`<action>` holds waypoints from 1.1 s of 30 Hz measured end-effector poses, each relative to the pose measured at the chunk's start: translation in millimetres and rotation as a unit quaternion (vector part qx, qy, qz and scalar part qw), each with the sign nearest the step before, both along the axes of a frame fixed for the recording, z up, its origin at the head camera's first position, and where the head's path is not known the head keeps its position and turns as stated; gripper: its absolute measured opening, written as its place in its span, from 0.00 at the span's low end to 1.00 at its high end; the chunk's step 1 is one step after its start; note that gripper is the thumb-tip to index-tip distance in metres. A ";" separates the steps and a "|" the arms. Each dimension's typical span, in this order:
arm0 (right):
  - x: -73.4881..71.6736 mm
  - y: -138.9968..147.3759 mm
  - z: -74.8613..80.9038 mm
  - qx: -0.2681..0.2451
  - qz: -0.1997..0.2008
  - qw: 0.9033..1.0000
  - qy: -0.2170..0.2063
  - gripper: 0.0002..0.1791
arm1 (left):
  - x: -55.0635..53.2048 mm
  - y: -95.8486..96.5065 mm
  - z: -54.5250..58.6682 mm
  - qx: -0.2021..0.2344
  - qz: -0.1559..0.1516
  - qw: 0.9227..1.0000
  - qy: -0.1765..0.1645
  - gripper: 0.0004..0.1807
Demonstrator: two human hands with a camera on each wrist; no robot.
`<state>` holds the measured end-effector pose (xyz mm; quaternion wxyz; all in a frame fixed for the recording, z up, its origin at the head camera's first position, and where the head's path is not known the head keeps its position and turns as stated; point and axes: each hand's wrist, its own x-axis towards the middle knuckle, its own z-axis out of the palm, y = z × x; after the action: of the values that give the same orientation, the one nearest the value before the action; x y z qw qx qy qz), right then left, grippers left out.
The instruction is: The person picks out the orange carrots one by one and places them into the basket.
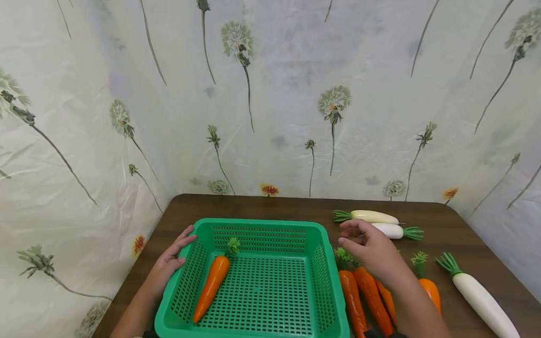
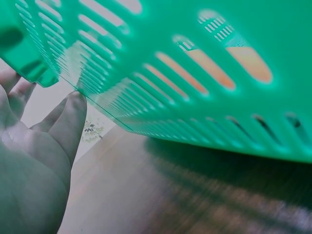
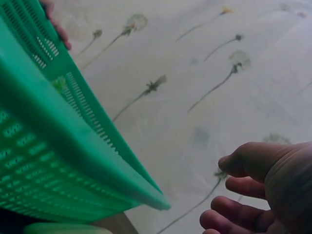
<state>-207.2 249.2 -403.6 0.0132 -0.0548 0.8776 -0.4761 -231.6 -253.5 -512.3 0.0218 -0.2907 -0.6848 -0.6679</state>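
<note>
A green plastic basket (image 1: 258, 224) stands on the table with one orange carrot (image 1: 213, 281) lying inside at its left, leafy top toward the back. My left hand (image 1: 169, 260) rests against the basket's left side, its fairly straight fingers touching the rim; in the left wrist view the thumb (image 2: 73, 117) lies against the outer wall. My right hand (image 1: 374, 249) hovers right of the basket with loosely bent fingers and nothing between them. Below it lie several carrots (image 1: 354, 300), partly hidden by the hand and forearm. Just beyond it is a white radish (image 1: 386, 230) with green stalks.
A cream-coloured radish (image 1: 374, 216) lies behind the white one, near the table's back edge. Another carrot (image 1: 430, 291) and a large white radish (image 1: 482, 300) lie at the right. Flower-patterned sheeting (image 1: 279, 94) hangs behind and beside the brown table (image 1: 296, 206).
</note>
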 end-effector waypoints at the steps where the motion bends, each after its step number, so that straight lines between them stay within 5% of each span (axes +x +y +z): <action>1: 0.5 1.9 -1.2 0.003 -0.002 1.000 -0.002 0.27 | 0.3 0.3 0.2 -0.003 0.003 1.000 0.000 0.26; 22: 9.1 45.2 -30.6 0.111 -0.058 0.991 0.035 0.29 | -1.4 -1.0 1.1 -0.005 0.003 1.000 -0.008 0.26; 33: 6.9 66.7 -40.9 0.132 -0.056 0.989 0.028 0.32 | -1.3 0.6 0.1 0.001 -0.001 1.000 -0.011 0.26</action>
<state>-200.2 316.0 -444.5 -0.0305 -0.0168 0.9343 -0.3548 -233.0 -252.9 -512.2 0.0143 -0.2841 -0.6840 -0.6717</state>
